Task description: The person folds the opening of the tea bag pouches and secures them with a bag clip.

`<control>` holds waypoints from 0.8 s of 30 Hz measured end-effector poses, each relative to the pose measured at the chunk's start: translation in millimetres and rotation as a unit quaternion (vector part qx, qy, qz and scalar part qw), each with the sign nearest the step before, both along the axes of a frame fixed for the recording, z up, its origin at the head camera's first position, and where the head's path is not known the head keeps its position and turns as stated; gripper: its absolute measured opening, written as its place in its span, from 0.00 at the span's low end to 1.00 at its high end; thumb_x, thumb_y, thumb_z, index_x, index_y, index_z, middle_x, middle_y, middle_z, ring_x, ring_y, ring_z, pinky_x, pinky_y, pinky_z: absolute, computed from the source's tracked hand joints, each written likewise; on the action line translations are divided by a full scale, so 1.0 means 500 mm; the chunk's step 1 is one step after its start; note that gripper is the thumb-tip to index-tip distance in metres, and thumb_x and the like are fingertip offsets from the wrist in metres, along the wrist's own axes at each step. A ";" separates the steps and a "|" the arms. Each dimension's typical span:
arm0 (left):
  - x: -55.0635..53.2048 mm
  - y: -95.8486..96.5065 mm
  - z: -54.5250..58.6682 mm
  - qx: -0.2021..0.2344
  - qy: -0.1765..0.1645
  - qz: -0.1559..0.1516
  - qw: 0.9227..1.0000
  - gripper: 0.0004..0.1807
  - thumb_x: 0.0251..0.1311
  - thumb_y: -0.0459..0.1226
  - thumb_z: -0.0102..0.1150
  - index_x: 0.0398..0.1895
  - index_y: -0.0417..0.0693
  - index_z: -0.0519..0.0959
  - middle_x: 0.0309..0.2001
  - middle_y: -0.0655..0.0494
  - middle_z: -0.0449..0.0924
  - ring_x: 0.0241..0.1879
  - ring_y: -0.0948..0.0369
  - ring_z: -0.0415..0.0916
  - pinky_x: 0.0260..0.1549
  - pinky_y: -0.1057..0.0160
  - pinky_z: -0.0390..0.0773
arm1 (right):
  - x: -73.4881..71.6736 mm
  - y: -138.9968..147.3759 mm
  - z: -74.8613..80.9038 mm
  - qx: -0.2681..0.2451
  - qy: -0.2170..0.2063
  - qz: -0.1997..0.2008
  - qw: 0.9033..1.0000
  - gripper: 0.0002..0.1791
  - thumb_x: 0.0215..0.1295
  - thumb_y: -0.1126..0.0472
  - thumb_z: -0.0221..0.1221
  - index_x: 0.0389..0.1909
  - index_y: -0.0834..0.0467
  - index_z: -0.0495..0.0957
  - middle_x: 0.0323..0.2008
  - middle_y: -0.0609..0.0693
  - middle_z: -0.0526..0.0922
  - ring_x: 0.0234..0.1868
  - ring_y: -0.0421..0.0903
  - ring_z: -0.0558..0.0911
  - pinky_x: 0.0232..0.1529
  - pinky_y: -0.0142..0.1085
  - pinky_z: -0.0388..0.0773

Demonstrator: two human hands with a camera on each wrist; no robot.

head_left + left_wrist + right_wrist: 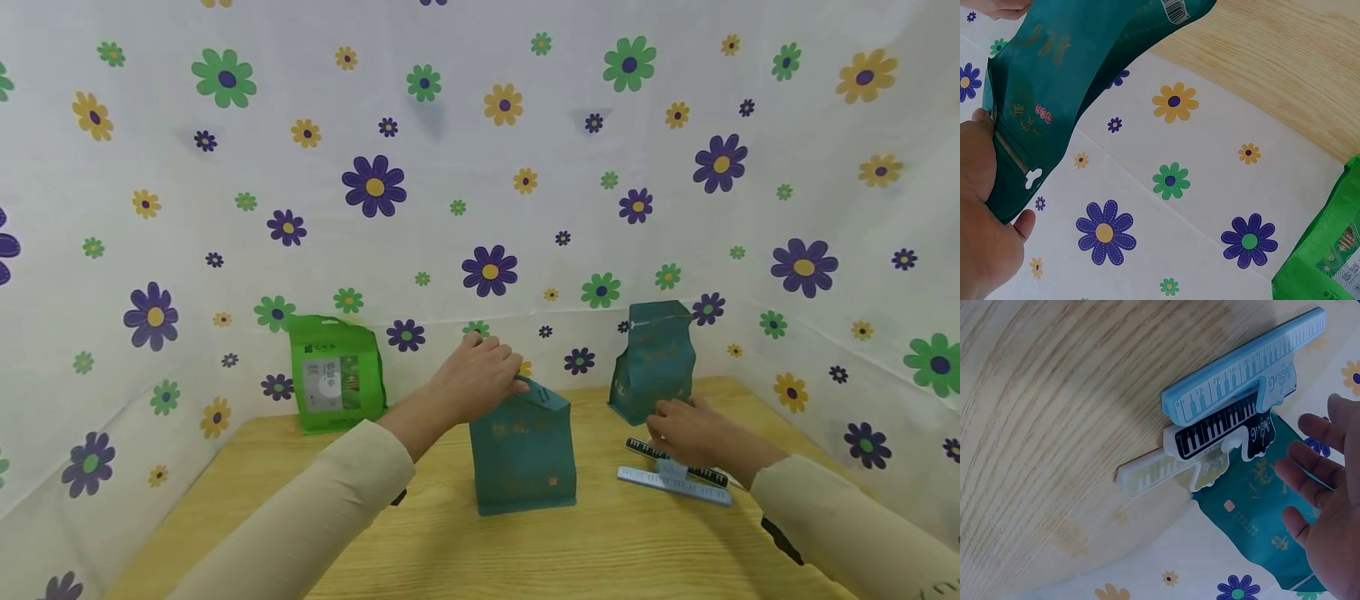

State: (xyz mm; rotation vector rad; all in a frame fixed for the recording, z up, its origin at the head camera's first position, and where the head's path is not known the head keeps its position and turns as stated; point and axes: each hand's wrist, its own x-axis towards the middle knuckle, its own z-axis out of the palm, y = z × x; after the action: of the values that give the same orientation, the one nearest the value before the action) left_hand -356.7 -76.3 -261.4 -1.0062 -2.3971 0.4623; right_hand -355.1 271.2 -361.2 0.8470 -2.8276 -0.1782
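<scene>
My left hand [476, 379] grips the folded top of a teal packaging bag [525, 462] that stands upright at the middle of the table. In the left wrist view, the thumb and fingers pinch the bag's top edge beside its white hang hole. My right hand [697, 433] hovers over several piano-key clips, fingers apart and holding nothing. A light blue clip [1241, 372] lies nearest the front, then a black clip [1216, 428] and a pale yellow clip [1154, 474]. The head view shows only the blue and black ones plainly.
Behind the clips stands a second teal bag [656, 367], at the back right. A bright green bag [337, 375] is upright at the back left. Flower-printed white sheeting [450, 292] encloses the wooden table [420, 542] at the back and sides.
</scene>
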 end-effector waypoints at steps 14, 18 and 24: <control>0.001 -0.002 -0.003 0.003 0.001 -0.003 1.000 0.21 0.73 0.54 0.48 0.48 0.49 0.80 0.42 0.57 0.84 0.46 0.57 0.78 0.50 0.56 0.70 | 0.012 -0.006 0.001 0.006 -0.113 -0.047 0.992 0.12 0.59 0.54 0.70 0.24 0.50 0.76 0.29 0.44 0.70 0.34 0.45 0.68 0.42 0.56 0.64; 0.000 -0.001 -0.003 0.004 0.000 -0.006 1.000 0.20 0.73 0.54 0.48 0.46 0.49 0.80 0.40 0.57 0.83 0.45 0.57 0.77 0.49 0.56 0.70 | 0.011 -0.007 0.001 0.002 -0.134 -0.049 0.990 0.12 0.60 0.54 0.69 0.25 0.50 0.75 0.30 0.44 0.70 0.33 0.44 0.68 0.39 0.51 0.62; 0.000 0.001 -0.001 0.005 -0.010 0.000 1.000 0.20 0.73 0.54 0.48 0.44 0.49 0.79 0.39 0.56 0.82 0.43 0.57 0.77 0.50 0.55 0.70 | 0.010 -0.014 0.015 -0.015 -0.158 -0.033 0.987 0.14 0.60 0.55 0.70 0.26 0.52 0.73 0.27 0.42 0.72 0.30 0.42 0.68 0.37 0.47 0.65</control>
State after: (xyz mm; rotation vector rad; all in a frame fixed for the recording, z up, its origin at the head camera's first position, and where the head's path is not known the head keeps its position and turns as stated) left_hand -356.6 -75.8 -261.9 -1.0101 -2.4143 0.4412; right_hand -350.0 264.2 -353.7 0.8435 -3.1456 -0.0093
